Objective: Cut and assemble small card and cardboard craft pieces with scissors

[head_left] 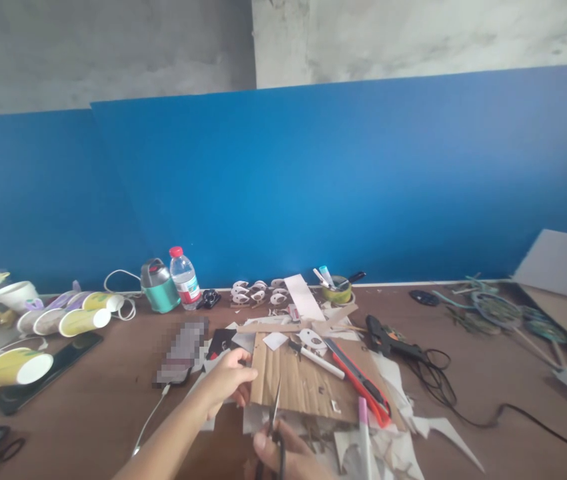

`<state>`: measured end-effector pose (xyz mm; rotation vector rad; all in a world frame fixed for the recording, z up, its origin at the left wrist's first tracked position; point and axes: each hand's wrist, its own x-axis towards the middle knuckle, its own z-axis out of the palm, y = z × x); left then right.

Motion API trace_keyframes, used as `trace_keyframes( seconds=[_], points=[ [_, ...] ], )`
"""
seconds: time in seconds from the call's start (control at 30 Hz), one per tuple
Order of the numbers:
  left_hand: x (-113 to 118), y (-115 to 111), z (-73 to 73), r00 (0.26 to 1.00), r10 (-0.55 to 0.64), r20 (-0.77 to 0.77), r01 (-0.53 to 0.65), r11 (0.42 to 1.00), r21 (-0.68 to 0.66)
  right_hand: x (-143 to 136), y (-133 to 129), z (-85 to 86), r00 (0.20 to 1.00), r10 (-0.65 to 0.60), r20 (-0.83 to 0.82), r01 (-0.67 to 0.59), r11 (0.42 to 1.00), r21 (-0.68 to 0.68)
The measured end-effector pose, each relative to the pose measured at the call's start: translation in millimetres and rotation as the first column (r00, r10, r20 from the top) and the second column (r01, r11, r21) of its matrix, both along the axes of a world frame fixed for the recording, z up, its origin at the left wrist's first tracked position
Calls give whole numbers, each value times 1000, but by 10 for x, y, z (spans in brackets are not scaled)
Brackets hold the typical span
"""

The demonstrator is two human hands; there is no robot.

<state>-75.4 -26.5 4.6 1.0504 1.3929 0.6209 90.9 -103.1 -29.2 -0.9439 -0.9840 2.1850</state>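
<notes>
My right hand point(291, 453) is closed round a pair of scissors point(275, 405), whose blades point away from me over the front edge of a ribbed brown cardboard piece point(296, 380). At the cardboard's left edge, my left hand point(231, 377) grips it with curled fingers, some of them hidden. A small white paper square point(275, 341) lies on the cardboard's far part. Beside it are a white pen point(322, 362) and a white cut-out with dark holes point(312, 341). To the right rests a red utility knife point(358, 381).
A black glue gun point(393, 341) with its cable lies at the right. Paper scraps point(446, 433) and a pink-capped marker point(364, 433) are near the front. A water bottle point(185, 280), a phone point(183, 350) and paper cups point(85, 321) stand or lie leftward. A blue panel point(283, 187) closes the back.
</notes>
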Motion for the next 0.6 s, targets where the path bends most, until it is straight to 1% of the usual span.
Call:
trace_keyframes(
  seconds=[0.07,0.13,0.27,0.4,0.6],
  points=[
    [12,-13,22,1000,-6,-21,5,1000,-11,-77,25,-55,999,-38,29,38,999,2],
    [21,-32,31,999,-38,-27,37,999,-36,-121,29,-82,997,-54,58,55,998,-9],
    [52,-80,3,994,-106,-7,105,990,-97,-112,13,-67,989,-79,128,80,997,-6],
    [101,-124,-20,994,-105,-15,104,991,-81,-93,14,-94,988,-58,144,57,998,11],
    [125,-154,14,995,-95,-10,94,994,-57,-159,77,-182,984,-12,176,7,1000,28]
  ],
)
